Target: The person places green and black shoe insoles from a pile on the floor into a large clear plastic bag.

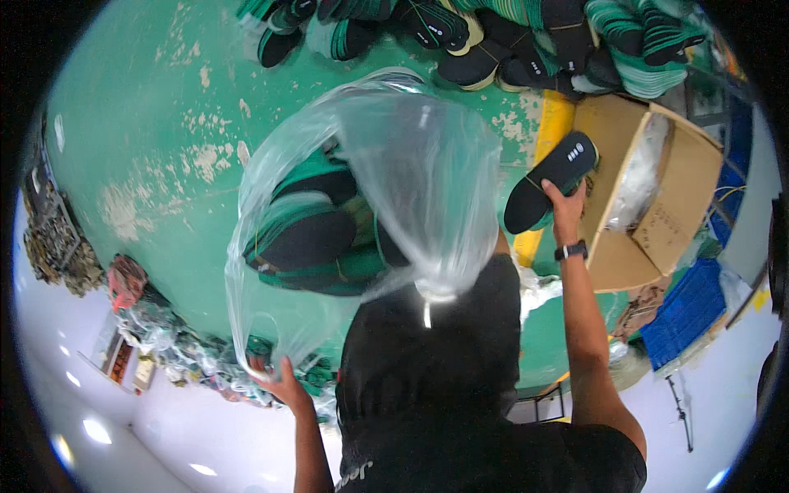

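My left hand (283, 386) is closed on the rim of a large clear plastic bag (419, 156), which it pulls out to the left. Inside the bag lie bundles of black insoles with green edges (316, 234). On the right, my right hand (569, 201) grips a bundle of black insoles (552, 182), pale print near one end, held in front of a cardboard box. A dark band circles the right wrist. The bag's upper part folds over and partly hides what lies beneath it.
The open cardboard box (612, 140) holds clear plastic. Along the far side lie several piles of insoles (567, 37). A yellow line (552, 123) crosses the worn green floor (164, 164). Plastic-wrapped heaps (177, 345) line the left; a blue bundle (684, 316) sits at right.
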Motion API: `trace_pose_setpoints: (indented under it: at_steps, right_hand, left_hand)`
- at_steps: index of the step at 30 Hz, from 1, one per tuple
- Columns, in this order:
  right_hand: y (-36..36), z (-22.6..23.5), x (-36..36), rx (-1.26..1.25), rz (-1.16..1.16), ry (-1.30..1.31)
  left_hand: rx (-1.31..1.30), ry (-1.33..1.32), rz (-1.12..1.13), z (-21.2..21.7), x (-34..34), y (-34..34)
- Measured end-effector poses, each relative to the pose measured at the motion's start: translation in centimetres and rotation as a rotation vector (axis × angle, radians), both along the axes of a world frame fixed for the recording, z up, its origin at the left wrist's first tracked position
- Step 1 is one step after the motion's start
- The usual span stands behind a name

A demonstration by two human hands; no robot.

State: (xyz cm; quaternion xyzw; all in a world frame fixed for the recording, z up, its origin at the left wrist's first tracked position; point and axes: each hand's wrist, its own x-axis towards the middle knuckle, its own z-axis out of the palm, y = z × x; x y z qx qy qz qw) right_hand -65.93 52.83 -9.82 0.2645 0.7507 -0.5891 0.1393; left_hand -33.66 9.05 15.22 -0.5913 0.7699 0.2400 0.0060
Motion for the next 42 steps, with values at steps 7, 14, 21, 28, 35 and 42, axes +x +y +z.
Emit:
trace_pose_setpoints:
  at_steps: [7, 14, 21, 28, 35, 42]
  right_hand:
    - [-9.0, 28.1, 6.6, -0.060, 0.080, 0.277]
    - [-26.4, 27.2, 11.9, -0.018, 1.255, 0.564]
    - [-39.7, 14.0, 24.7, 0.619, 1.645, 0.936]
    - [-40.4, 20.6, 21.7, 0.352, 1.907, 0.659]
    - [-38.8, 18.7, 18.7, 0.183, 1.867, 0.034]
    - [-36.6, 22.3, 21.7, 0.233, 1.528, 0.530]
  left_hand:
    - [0.465, 0.726, 0.422, 3.4, -1.2, -4.3]
    - [0.854, 1.192, 0.591, 4.8, -0.2, -4.2]
    - [0.797, 1.195, 0.618, 5.4, 0.6, -2.3]
    - [0.728, 1.187, 0.666, 6.0, 2.9, -3.5]
    - [0.799, 1.241, 0.690, 6.6, 1.9, -3.2]
    - [0.806, 1.175, 0.656, 7.0, 2.4, -2.1]
